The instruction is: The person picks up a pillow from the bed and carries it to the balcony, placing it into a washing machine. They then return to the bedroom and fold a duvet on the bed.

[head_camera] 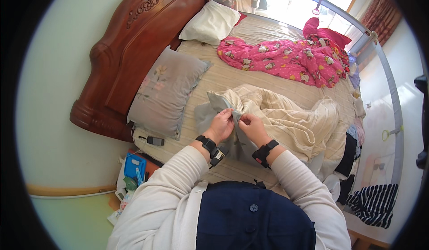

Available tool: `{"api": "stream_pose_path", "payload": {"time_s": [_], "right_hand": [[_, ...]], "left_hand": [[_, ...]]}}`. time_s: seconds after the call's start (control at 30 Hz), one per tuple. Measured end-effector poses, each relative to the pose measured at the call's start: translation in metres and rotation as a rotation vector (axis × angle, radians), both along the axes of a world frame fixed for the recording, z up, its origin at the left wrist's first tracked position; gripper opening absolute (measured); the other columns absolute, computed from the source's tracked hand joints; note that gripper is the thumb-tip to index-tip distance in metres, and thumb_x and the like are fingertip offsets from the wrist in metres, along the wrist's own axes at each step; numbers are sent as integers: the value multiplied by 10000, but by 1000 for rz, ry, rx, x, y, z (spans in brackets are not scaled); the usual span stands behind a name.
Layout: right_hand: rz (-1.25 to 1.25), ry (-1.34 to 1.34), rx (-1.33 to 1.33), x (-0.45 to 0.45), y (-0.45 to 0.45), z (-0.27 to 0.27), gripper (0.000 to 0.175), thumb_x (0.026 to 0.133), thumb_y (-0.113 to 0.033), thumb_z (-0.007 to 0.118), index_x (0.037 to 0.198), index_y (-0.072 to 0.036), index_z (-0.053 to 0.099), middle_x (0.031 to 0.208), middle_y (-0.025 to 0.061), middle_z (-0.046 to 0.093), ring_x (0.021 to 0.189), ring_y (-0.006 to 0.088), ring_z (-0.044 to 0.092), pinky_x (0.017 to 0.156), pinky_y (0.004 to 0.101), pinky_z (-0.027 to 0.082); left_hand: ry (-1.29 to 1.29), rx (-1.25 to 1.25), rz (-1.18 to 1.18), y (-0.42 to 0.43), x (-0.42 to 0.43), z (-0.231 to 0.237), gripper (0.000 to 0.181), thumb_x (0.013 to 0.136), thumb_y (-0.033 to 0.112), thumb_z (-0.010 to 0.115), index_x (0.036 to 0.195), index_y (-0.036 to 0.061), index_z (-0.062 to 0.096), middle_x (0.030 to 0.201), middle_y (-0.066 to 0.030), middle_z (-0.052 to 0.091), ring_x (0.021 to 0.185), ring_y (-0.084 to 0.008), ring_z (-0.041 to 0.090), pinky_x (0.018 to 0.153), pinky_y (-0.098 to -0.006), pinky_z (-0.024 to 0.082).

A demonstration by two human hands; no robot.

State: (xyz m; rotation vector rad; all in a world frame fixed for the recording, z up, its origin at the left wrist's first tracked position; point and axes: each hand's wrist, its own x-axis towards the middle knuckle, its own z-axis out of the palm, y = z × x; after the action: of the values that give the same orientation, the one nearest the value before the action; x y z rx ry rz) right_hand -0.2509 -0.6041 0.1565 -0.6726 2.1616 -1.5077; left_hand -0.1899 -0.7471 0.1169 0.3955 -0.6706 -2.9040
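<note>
Both hands are over the bed, close together at the edge of a grey fabric cover (pixel 218 102). My left hand (pixel 222 124) pinches the grey edge between thumb and fingers. Just to its right, my right hand (pixel 252 126) also pinches the grey fabric, its fingers curled. Part of the grey cloth hangs below and between the hands. A crumpled cream striped quilt (pixel 285 116) adjoins the grey edge and spreads to the right. Whether the two are joined at the fingers cannot be told.
A grey flowered pillow (pixel 161 89) and a white pillow (pixel 211 22) lie by the carved wooden headboard (pixel 134 45). A pink patterned quilt (pixel 281 60) lies on the far side. A black device (pixel 156 141) sits near the bed's edge. Clothes (pixel 347 156) are piled at right, beside a bed rail (pixel 390 79).
</note>
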Motion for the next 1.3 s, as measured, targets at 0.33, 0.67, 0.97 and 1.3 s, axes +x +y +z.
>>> {"api": "stream_pose_path", "payload": {"time_s": [0.33,0.67,0.97,1.3], "right_hand": [[-13,229,213,11,-1,12,204,751,-216,679,779,-14,660,746,157,651,695,288,635,637,362,503],[-48,467,289,8,8,7,166,764,-203,687,826,-53,652,817,142,644,752,308,628,651,392,505],[-177,-144,-51,11,18,-11,186,823,-171,677,843,12,658,723,41,653,647,108,591,613,258,480],[-150,301,223,14,12,7,178,743,-187,682,774,-12,664,734,146,651,667,250,637,634,350,502]], "left_hand": [[-148,-126,13,5,-1,19,132,954,157,491,984,38,538,928,-53,582,843,-142,561,783,-273,467],[-289,-874,-357,2,3,37,196,881,265,650,901,71,641,764,44,585,636,-43,480,571,-181,393],[-416,-625,-349,1,6,15,177,938,228,560,985,82,648,860,21,646,754,-57,585,704,-224,483],[-408,-775,-343,8,9,31,206,891,250,634,982,69,671,856,14,653,705,-51,574,644,-206,471]]}}
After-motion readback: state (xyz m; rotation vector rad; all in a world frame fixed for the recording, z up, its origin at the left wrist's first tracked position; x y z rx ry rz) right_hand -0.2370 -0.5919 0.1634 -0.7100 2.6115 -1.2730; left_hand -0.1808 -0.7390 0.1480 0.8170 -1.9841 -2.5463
